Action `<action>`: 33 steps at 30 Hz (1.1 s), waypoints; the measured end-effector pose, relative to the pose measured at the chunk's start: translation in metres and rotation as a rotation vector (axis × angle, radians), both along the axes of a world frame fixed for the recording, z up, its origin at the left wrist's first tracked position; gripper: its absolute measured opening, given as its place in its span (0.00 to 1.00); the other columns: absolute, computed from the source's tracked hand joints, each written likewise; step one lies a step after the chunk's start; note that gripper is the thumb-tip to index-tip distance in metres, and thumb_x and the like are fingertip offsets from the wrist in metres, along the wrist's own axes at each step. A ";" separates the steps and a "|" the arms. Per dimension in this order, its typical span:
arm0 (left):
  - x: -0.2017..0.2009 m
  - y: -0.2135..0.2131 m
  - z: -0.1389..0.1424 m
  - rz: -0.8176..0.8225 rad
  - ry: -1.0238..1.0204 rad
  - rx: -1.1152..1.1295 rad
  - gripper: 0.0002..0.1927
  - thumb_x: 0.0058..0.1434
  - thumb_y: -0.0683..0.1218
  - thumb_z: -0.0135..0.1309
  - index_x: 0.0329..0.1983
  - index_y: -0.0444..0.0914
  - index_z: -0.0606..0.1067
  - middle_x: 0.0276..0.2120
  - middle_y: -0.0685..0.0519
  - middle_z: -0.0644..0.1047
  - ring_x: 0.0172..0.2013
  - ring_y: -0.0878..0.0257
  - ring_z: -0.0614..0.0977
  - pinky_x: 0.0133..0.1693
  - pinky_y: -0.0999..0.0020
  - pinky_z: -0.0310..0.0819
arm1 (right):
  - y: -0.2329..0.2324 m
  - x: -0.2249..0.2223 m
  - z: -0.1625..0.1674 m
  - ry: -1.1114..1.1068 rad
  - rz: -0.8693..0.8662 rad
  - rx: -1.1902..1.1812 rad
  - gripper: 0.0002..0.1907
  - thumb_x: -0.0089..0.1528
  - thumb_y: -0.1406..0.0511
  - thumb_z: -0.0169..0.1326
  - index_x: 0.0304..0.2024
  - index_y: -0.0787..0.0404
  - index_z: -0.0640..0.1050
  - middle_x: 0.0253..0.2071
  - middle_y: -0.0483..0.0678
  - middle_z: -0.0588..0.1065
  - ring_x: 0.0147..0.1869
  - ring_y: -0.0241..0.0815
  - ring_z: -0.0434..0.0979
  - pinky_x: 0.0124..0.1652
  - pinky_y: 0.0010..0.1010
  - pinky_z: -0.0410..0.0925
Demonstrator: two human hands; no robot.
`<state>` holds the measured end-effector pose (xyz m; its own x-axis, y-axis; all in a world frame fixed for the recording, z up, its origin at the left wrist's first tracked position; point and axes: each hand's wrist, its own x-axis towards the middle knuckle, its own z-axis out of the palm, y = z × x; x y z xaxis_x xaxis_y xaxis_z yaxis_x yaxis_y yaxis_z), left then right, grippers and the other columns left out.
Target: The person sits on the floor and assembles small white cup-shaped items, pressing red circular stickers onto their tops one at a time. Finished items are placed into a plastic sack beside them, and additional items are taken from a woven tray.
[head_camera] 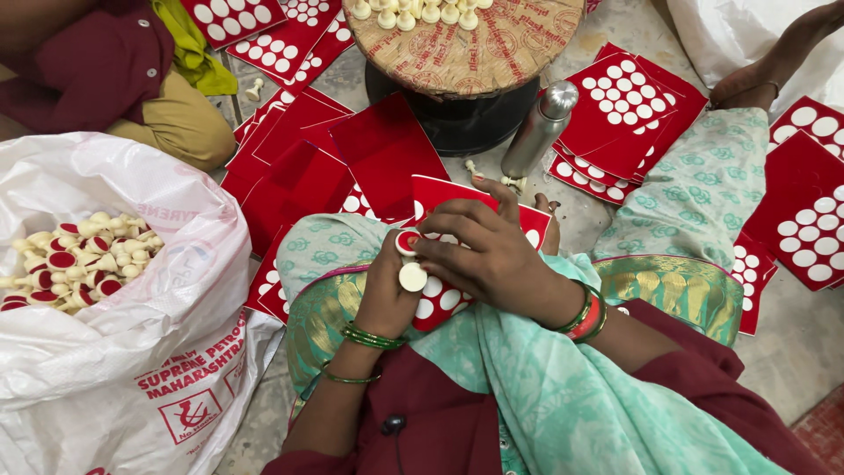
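My left hand (387, 290) grips a cream chess pawn (412, 276) with its round base turned up toward me. A second pawn base with a red felt disc (406, 242) shows just above it in the same hand. My right hand (479, 251) curls over the top of them, fingertips touching the red-topped base. Both hands rest above a red sticker sheet (440, 299) with round holes, lying on my lap over green patterned cloth.
A white sack (132, 352) at left holds several cream pawns (83, 259), some with red bases. Red punched sheets (624, 105) cover the floor. A steel bottle (538, 130) stands by a wooden spool (466, 53) bearing more pawns. Another person sits at the top left (97, 70).
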<state>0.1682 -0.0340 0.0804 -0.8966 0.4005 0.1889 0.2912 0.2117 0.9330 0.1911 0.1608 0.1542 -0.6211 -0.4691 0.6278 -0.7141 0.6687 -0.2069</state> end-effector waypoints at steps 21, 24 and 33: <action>0.011 0.009 -0.026 -0.080 -0.123 0.143 0.17 0.63 0.39 0.51 0.56 0.34 0.70 0.44 0.46 0.81 0.47 0.57 0.84 0.49 0.64 0.77 | -0.009 0.000 -0.008 0.091 -0.040 -0.131 0.08 0.61 0.62 0.68 0.38 0.51 0.80 0.40 0.36 0.78 0.52 0.35 0.79 0.63 0.47 0.57; 0.006 0.007 -0.018 -0.059 -0.053 0.149 0.16 0.64 0.40 0.52 0.55 0.34 0.71 0.45 0.46 0.80 0.47 0.59 0.83 0.49 0.64 0.77 | 0.002 0.001 0.001 -0.052 -0.028 -0.296 0.11 0.59 0.60 0.68 0.39 0.53 0.79 0.41 0.40 0.77 0.51 0.39 0.78 0.61 0.42 0.60; 0.000 -0.001 0.001 -0.020 -0.107 0.087 0.14 0.67 0.47 0.57 0.50 0.35 0.72 0.38 0.50 0.80 0.40 0.64 0.80 0.45 0.66 0.77 | 0.037 -0.015 -0.018 -0.734 -0.154 -0.775 0.16 0.65 0.70 0.58 0.55 0.65 0.77 0.52 0.47 0.79 0.57 0.34 0.77 0.58 0.28 0.70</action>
